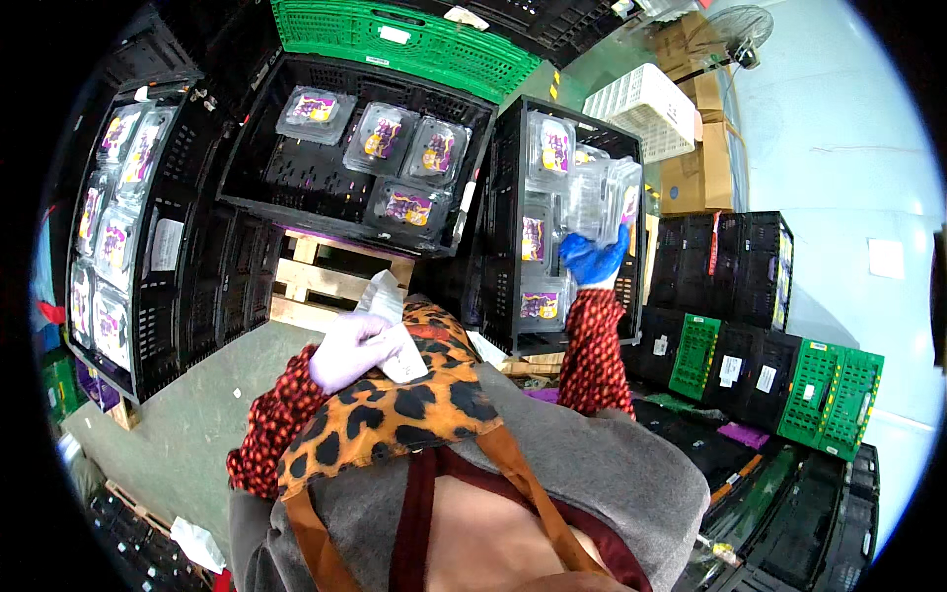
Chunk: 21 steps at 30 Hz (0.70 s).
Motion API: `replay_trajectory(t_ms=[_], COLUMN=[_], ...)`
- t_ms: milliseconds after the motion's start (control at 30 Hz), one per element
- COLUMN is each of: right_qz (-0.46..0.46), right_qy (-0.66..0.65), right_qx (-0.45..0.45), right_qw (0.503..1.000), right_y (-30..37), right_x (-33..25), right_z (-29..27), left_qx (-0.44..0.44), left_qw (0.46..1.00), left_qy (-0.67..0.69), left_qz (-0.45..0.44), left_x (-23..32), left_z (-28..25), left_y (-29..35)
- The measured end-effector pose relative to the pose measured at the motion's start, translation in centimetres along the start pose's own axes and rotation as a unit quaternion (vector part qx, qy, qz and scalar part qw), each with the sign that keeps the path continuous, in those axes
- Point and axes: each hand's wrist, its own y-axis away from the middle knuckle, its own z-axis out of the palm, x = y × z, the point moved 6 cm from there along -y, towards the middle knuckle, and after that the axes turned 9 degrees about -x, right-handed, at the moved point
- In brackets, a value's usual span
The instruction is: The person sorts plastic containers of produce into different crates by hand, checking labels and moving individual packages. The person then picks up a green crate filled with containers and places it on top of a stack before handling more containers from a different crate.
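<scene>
My right hand [594, 259], in a blue glove, reaches into a black crate [508, 227] standing on its side and grips a clear plastic clamshell box [602, 202] with a purple label. Similar boxes are stacked inside that crate. My left hand [345, 347], in a pale purple glove, holds folded white paper slips [393, 331] close to my chest, above a leopard-print bag flap [395, 409]. Both sleeves are red with a dark pattern.
A tilted black crate [296, 183] ahead holds several labelled clamshells; another black crate [158, 296] at left holds more. A green crate [414, 44] lies behind. Wooden pallet [316, 281] below. Stacked black and green crates [824, 395], cardboard boxes and a fan stand at right.
</scene>
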Motion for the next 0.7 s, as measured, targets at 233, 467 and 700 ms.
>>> replay_trajectory(t_ms=[233, 467, 700], right_qz=[0.023, 0.086, -0.298], right_qy=[-0.05, 0.855, 0.507], right_qx=[0.25, 0.245, 0.144], right_qw=[0.967, 0.449, 0.796], right_y=[-13.3, -18.2, -18.1], right_x=[-4.5, -7.3, 3.8], right_z=[-14.1, -13.4, 4.4], left_qx=[0.089, 0.209, 0.398], left_qw=[0.982, 0.971, 0.866], left_qy=[0.156, 0.072, 0.293], left_qz=[0.058, 0.087, 0.073], left_x=[1.2, -0.1, -1.8], left_z=[0.5, -0.7, -1.5], left_y=[1.7, 3.0, 5.3])
